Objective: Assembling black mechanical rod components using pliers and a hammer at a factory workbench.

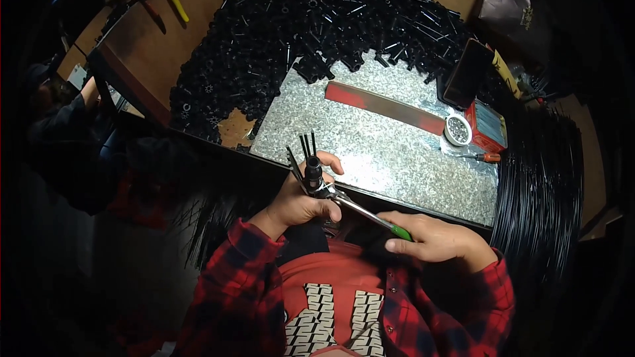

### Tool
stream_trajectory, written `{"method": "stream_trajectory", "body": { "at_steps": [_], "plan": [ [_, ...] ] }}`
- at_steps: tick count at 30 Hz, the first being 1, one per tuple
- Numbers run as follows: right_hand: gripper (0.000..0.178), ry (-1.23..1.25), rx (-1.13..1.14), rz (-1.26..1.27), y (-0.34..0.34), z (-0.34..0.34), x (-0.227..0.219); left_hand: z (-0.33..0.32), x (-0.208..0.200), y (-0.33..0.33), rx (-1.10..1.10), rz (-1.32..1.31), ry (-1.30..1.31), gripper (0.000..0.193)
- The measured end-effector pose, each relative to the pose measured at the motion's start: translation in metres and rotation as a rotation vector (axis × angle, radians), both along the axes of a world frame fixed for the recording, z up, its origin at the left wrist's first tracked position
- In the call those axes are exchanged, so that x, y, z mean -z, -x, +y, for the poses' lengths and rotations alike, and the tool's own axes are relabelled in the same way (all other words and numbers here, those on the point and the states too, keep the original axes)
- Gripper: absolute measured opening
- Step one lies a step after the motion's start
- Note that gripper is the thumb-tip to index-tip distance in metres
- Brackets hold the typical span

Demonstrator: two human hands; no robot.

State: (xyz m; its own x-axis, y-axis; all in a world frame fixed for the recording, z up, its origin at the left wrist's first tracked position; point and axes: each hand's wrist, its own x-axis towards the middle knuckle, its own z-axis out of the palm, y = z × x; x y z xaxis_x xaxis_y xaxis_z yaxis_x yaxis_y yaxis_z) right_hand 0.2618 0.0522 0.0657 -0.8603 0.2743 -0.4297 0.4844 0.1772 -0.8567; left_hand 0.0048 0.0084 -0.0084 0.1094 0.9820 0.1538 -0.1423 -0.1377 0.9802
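My left hand is closed around a black tubular part with several thin black rods sticking up from it. The fingers of that hand wrap behind the part, and the thumb lies in front. My right hand grips the green handle of a slim metal hand tool. The silver shaft of this tool slants up to the left, and its head meets the base of the black part. My left fingers hide how the tool's end bears on it. Both hands are in front of the bench's near edge.
On the speckled benchtop lie a red-brown bar, a white cup of small metal pieces, a red box and a screwdriver. Black parts heap behind. Long black rods hang at right. Another person is at left.
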Motion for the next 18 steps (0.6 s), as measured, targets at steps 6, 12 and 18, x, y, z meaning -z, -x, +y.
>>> {"method": "stream_trajectory", "body": {
  "at_steps": [6,12,18],
  "plan": [
    [0.029,-0.524,0.193,-0.073,0.015,-0.011,0.015,-0.002,0.009,-0.006,-0.154,-0.014,-0.079,0.079],
    [0.03,-0.593,0.228,-0.022,0.01,-0.013,0.025,-0.001,0.016,-0.003,-0.125,0.024,-0.129,0.082],
    [0.025,-0.979,0.195,0.004,-0.003,-0.012,0.007,0.0,0.001,-0.001,0.061,-0.066,-0.042,0.084]
  ]
}}
